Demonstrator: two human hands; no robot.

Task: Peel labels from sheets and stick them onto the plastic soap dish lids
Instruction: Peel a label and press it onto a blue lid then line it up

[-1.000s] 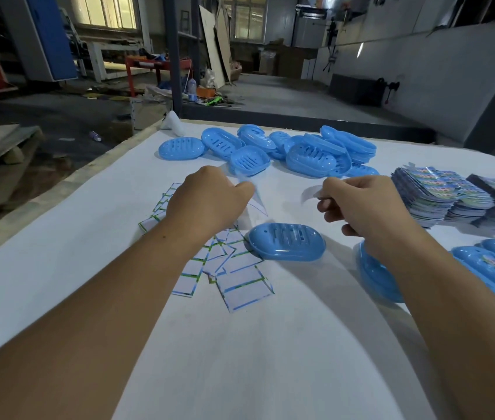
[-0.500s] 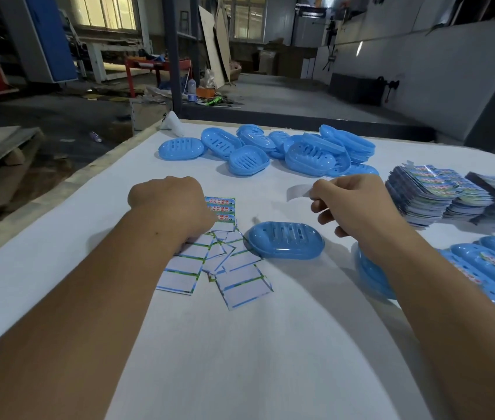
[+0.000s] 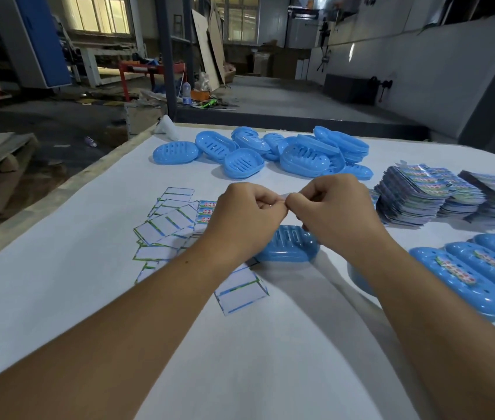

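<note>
Both hands meet at the fingertips: left hand (image 3: 244, 221) and right hand (image 3: 335, 215) each pinch, fingers curled narrow, one small translucent label (image 3: 285, 196) stretched between them. Only a pale sliver of it shows above the knuckles; which side carries the adhesive cannot be told.

Directly beneath the grip, partly hidden by both wrists, lies the unlabelled blue lid (image 3: 288, 245), slotted face up, on the white table (image 3: 58, 298).
Left of the grip: spent backing sheets (image 3: 167, 225) scattered, one printed label sheet (image 3: 207, 211) just beside the left knuckles.
Right of the grip, well apart: finished lids (image 3: 464, 283) in a row, each with a label along its length. Beyond them, stacks of printed sheets (image 3: 413, 198).
Behind the grip: a heap of bare blue dishes (image 3: 270, 153).

Judgement: label is off its sheet; step in hand is placing it on the lid below.
Method note:
- keep the label taut between the two pinches so it does not curl onto itself;
- line it up with the lid's long axis, matching the finished row;
- land one end first, then smooth toward the other to avoid bubbles and wrinkles over the slots.
</note>
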